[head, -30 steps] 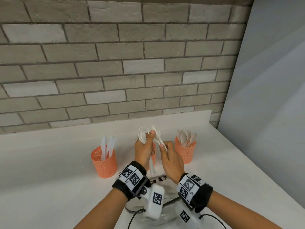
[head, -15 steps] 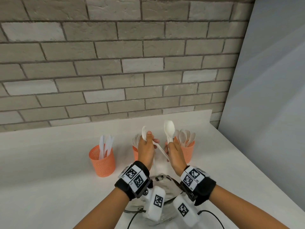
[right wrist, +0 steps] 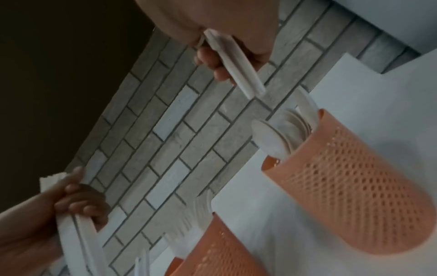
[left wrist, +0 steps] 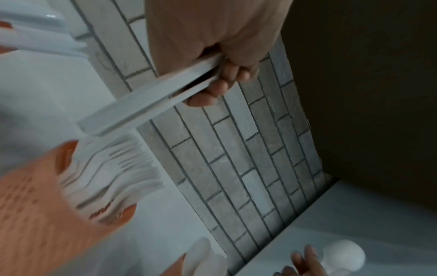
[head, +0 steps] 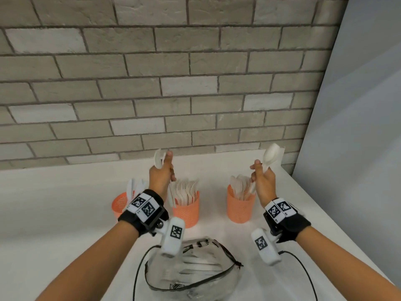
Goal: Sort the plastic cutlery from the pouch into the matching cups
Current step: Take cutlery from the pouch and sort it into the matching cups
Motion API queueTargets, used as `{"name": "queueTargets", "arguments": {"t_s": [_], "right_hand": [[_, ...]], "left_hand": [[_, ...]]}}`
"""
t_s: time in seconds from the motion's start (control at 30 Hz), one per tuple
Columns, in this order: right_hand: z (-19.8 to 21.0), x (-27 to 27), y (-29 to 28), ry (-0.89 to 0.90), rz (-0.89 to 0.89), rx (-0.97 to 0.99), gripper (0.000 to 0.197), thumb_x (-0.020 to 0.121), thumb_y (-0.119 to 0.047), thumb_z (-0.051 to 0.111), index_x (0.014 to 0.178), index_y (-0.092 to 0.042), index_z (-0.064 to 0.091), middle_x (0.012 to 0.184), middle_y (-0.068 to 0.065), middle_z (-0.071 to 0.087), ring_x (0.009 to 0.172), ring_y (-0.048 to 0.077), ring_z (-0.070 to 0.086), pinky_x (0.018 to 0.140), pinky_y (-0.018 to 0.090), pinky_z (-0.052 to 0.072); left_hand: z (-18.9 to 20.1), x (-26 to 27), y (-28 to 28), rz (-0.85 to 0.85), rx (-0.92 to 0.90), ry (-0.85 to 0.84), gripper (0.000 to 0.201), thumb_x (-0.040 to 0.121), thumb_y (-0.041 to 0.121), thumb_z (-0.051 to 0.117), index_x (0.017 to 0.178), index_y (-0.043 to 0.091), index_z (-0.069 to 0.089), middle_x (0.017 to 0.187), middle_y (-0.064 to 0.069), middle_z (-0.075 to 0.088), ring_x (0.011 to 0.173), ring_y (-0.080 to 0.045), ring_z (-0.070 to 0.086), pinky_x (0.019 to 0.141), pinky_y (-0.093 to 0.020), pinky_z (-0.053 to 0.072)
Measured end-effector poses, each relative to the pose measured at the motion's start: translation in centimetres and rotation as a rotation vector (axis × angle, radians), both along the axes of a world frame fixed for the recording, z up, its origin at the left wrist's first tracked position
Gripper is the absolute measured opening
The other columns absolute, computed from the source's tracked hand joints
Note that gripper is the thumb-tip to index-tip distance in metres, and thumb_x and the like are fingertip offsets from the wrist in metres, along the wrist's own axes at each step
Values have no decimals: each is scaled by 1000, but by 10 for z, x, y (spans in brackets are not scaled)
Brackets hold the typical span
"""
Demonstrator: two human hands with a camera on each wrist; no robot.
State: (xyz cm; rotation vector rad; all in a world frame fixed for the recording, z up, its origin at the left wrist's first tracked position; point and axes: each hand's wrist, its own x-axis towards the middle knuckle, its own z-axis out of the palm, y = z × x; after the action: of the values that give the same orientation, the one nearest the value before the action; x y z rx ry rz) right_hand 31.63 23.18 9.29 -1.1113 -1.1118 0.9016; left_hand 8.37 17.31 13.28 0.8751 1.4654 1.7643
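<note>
From the head view you held both hands up over the white counter point(head: 65, 213), well apart. Your left hand point(head: 161, 181) gripped white cutlery pieces point(head: 158, 159), and your right hand point(head: 263, 183) gripped a white spoon point(head: 271, 156) with its bowl up. Only this view showed the clear pouch point(head: 191, 268) near the front edge, with white cutlery inside, and the cup with knives point(head: 120, 203) half hidden behind your left wrist.

The left wrist view showed what the head view hid: your fingers point(left wrist: 220, 87) curled around two flat handles point(left wrist: 151, 100), whose ends pointed toward the cup with forks point(left wrist: 42, 205).

In the right wrist view the spoon handle point(right wrist: 238, 69) was clamped between fingers and palm, its end just above the cup with spoons point(right wrist: 354, 177).
</note>
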Motion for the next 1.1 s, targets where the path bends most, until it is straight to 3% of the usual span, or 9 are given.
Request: {"name": "queueTargets", "arguments": {"t_s": [0.1,0.23,0.33,0.57,0.7,0.8,0.93,1.0,1.1], "right_hand": [[-2,3,18,-55,-6,-8,35,98,-32,41,71,-13,52,67,1,52,64,9,50,60,10,41],[-23,1,36,-183,-16,-21,41,94,-42,45,98,-2,54,100,16,61,97,28,57,90,41,45],[-38,0,38,-271,-51,11,60,82,-56,43,102,0,53,105,21,58,105,36,53,94,51,43],[-61,-1,33,-476,-13,-2,69,86,-56,39,110,5,59,121,22,51,117,38,46,100,49,39],[-76,3,38,-529,8,-29,41,92,-27,54,121,2,55,131,15,45,125,32,41,106,42,36],[-83,3,38,-485,-19,-10,41,86,-22,62,120,1,53,124,15,50,117,31,47,101,41,41],[-81,1,33,-436,-31,41,42,80,-4,67,118,-2,49,116,2,47,111,21,45,95,26,34],[-78,2,31,-410,-5,51,48,81,-8,67,124,-6,46,120,0,45,112,13,41,98,27,34],[-75,3,34,-459,40,111,53,85,-15,62,134,-8,40,137,4,42,123,15,39,106,31,33]], "left_hand": [[10,-2,17,21,70,11,41,93,38,51,59,16,44,45,3,39,48,-15,40,57,-26,39],[5,-1,39,-22,95,-8,42,93,39,49,60,16,43,35,9,39,36,-6,41,56,-27,38],[-7,2,48,-31,58,16,44,93,40,49,58,15,42,34,8,39,41,-11,42,58,-28,38],[-47,12,51,4,26,145,35,94,28,52,62,12,52,51,-3,49,41,-2,48,55,-17,44],[-72,16,48,73,35,194,15,90,18,59,75,17,56,63,-4,58,51,2,56,57,-9,47],[-87,19,47,155,31,281,20,86,7,62,77,23,55,77,5,61,71,-6,57,71,-17,46],[-91,26,46,171,34,459,18,86,-2,58,84,16,57,89,-1,56,79,-8,54,71,-4,40],[-94,28,46,163,-17,594,11,89,4,54,91,9,63,102,-6,51,92,-17,50,83,-15,39],[-101,31,47,188,-139,872,40,87,28,37,104,9,68,115,-13,54,110,-31,46,91,-38,39]]}}
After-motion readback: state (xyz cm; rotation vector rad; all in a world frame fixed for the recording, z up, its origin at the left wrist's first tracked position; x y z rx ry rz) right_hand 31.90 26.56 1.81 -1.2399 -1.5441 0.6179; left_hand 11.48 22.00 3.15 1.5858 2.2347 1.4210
